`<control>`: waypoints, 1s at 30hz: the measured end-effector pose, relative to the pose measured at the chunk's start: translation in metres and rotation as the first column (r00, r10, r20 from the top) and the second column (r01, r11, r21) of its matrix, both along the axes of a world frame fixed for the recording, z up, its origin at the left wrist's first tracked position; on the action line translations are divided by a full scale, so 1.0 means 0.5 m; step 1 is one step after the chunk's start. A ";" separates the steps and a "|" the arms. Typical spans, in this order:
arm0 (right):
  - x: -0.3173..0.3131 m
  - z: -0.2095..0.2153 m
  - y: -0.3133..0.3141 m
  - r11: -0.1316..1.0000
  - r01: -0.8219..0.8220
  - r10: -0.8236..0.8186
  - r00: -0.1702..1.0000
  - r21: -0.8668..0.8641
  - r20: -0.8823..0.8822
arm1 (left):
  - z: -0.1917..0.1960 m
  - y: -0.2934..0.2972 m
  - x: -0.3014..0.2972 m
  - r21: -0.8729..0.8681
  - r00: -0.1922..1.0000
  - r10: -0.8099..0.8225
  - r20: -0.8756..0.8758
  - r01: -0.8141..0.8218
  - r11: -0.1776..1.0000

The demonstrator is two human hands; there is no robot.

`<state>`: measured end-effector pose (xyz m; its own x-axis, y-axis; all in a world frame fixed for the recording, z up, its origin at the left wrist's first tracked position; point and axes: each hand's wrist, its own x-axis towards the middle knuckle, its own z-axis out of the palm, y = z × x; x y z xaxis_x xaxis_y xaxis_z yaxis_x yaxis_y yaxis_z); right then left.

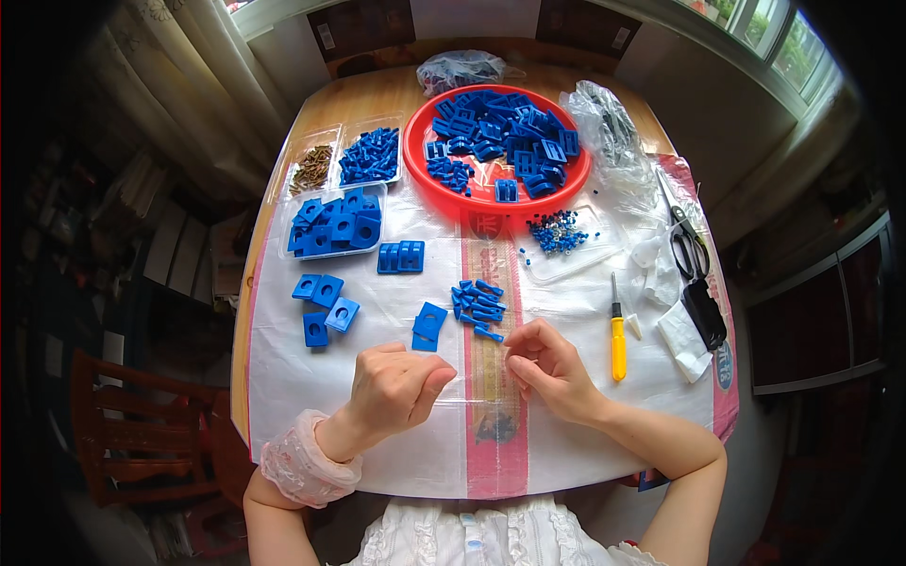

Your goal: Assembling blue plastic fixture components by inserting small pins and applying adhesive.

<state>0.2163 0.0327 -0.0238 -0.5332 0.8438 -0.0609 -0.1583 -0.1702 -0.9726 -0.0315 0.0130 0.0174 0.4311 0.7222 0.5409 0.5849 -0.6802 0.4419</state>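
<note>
Two hands working at tabletop (283, 377) centre: left hand (396, 385) curling loosely closed, contents hidden; right hand (547, 368) pinching something tiny, can't tell what. Blue pegs (478, 304) lying at 12 o'clock, blue plate (428, 326) beside. Red basin (472, 193) holding many parts; most work seemingly remaining.

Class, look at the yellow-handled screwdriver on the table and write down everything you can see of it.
The screwdriver is a small hand tool with a bright yellow handle, seemingly plastic, and a thin metal shaft. It lies flat on the white woven sheet, nearly straight up and down in the picture, shaft pointing away from the person and handle nearer them. It rests just to the right of the right hand, which does not touch it. Nothing holds it; a small white piece lies close beside it.
</note>
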 end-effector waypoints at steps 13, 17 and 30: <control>0.000 0.002 0.000 1.000 0.002 -0.002 1.000 -0.002 0.007 | 0.008 0.000 0.009 -0.043 1.000 0.026 0.000 -0.026 0.999; 0.000 -0.001 -0.001 1.000 0.005 -0.005 1.000 -0.014 -0.013 | 0.009 0.009 0.011 -0.053 0.997 0.072 0.015 -0.071 0.996; 0.003 0.002 -0.001 1.000 0.003 -0.003 1.000 -0.012 -0.009 | 0.118 0.028 -0.043 0.001 0.936 0.349 -0.038 -0.349 0.937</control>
<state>0.2176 0.0320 -0.0227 -0.5310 0.8448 -0.0660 -0.1677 -0.1811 -0.9691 -0.0528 0.0272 0.0762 0.1712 0.8338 0.5248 0.8011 -0.4279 0.4185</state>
